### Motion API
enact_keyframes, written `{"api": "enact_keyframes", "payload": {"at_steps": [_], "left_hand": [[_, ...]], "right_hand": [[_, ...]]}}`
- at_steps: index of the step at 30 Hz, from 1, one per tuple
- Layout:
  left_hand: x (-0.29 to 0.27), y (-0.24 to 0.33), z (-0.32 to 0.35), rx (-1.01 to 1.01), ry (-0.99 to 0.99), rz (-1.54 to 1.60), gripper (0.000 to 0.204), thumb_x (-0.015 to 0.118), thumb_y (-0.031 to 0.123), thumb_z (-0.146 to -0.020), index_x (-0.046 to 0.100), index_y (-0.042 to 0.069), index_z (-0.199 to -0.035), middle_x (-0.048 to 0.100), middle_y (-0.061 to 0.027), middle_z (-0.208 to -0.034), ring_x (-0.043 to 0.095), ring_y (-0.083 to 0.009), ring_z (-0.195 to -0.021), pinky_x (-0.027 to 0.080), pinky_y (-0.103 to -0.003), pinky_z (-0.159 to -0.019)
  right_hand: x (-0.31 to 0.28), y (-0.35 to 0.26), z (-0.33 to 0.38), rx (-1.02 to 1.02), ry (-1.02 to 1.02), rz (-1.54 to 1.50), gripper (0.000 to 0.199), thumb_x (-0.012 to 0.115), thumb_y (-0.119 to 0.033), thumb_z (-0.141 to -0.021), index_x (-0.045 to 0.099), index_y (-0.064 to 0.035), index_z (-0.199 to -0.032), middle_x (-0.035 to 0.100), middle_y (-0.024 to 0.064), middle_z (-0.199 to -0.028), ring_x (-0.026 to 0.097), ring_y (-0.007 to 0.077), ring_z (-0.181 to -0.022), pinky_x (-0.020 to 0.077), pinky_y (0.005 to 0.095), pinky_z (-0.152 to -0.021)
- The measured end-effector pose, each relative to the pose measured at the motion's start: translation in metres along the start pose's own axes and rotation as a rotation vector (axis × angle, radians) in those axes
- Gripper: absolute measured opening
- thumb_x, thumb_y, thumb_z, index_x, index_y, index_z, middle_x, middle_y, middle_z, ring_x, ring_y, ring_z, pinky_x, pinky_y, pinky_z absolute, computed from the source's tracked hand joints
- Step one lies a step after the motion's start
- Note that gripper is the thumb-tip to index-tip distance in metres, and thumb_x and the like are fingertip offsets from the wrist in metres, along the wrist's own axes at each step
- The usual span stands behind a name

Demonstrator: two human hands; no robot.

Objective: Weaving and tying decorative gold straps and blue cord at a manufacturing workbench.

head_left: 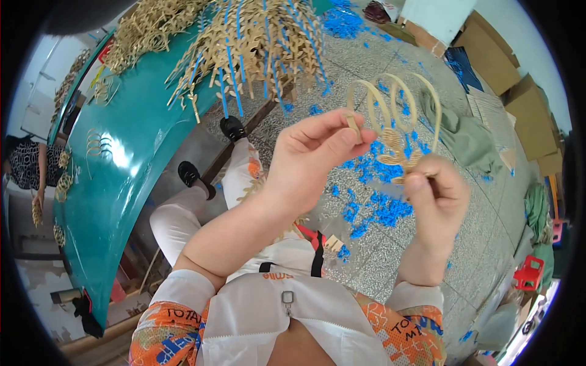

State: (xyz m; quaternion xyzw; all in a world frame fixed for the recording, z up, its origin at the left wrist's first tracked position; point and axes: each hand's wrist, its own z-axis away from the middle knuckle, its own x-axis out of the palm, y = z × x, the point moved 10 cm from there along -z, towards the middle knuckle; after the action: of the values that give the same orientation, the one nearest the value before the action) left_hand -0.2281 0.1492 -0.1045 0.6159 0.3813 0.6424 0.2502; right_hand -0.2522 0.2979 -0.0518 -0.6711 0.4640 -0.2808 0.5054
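Above the lap, both hands share a tan woven-straw ornament of looped strips (394, 116): left hand (311, 155) pinches one loop end, right hand (434, 198) grips its lower stem, loops rising up-left.

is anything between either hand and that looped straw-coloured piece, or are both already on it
Nothing visible stands between them. The left hand pinches one end of the looped woven piece at its fingertips, and the right hand pinches its lower braided end. Both hold it up above the floor strewn with blue scraps.
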Motion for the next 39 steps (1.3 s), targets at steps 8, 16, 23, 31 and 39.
{"api": "enact_keyframes", "payload": {"at_steps": [8, 16, 23, 31, 39], "left_hand": [[0.051, 0.004, 0.017, 0.09, -0.313, 0.146, 0.037, 0.044, 0.025, -0.086, 0.047, -0.006, -0.107, 0.057, -0.0141, -0.099, 0.052, -0.0312, -0.101, 0.037, -0.044, -0.091], [0.056, 0.01, 0.023, 0.198, -0.292, -0.061, 0.034, 0.057, 0.026, -0.08, 0.052, -0.002, -0.1, 0.06, -0.0126, -0.09, 0.057, -0.0254, -0.089, 0.037, -0.048, -0.09], [0.058, 0.016, 0.027, 0.24, -0.298, -0.1, 0.024, 0.057, 0.021, -0.081, 0.055, 0.001, -0.094, 0.061, -0.0143, -0.087, 0.059, -0.0266, -0.085, 0.038, -0.048, -0.089], [0.054, 0.018, 0.026, 0.222, -0.296, 0.004, 0.02, 0.053, 0.022, -0.083, 0.056, 0.005, -0.092, 0.061, -0.0112, -0.091, 0.054, -0.0278, -0.097, 0.039, -0.046, -0.087], [0.042, 0.01, 0.025, 0.07, -0.073, 0.031, 0.019, 0.051, 0.022, -0.084, 0.056, 0.005, -0.09, 0.061, -0.0094, -0.086, 0.058, -0.0246, -0.087, 0.044, -0.039, -0.079]], "right_hand": [[0.001, 0.01, 0.02, -0.027, 0.084, -0.128, 0.009, 0.06, -0.003, -0.076, 0.053, -0.0003, -0.073, 0.047, -0.0023, -0.06, 0.036, 0.0016, -0.052, 0.0264, 0.0169, -0.045], [0.005, -0.002, 0.029, -0.11, 0.108, -0.07, 0.008, 0.062, -0.003, -0.074, 0.055, -0.0013, -0.071, 0.049, 0.0001, -0.06, 0.038, 0.0034, -0.048, 0.0268, 0.0192, -0.041], [0.006, -0.017, 0.031, -0.198, 0.123, 0.108, 0.01, 0.065, -0.003, -0.07, 0.055, -0.0013, -0.072, 0.051, 0.0046, -0.06, 0.043, 0.01, -0.046, 0.0311, 0.0216, -0.04], [0.005, -0.028, 0.032, -0.304, 0.102, 0.11, 0.014, 0.067, -0.003, -0.068, 0.059, 0.0011, -0.079, 0.057, 0.0077, -0.064, 0.05, 0.0108, -0.049, 0.0375, 0.0213, -0.044], [0.006, 0.014, 0.038, -0.044, 0.093, -0.249, 0.028, 0.068, -0.002, -0.067, 0.059, 0.003, -0.093, 0.06, 0.0077, -0.076, 0.054, 0.0099, -0.061, 0.0417, 0.0206, -0.053]]}}
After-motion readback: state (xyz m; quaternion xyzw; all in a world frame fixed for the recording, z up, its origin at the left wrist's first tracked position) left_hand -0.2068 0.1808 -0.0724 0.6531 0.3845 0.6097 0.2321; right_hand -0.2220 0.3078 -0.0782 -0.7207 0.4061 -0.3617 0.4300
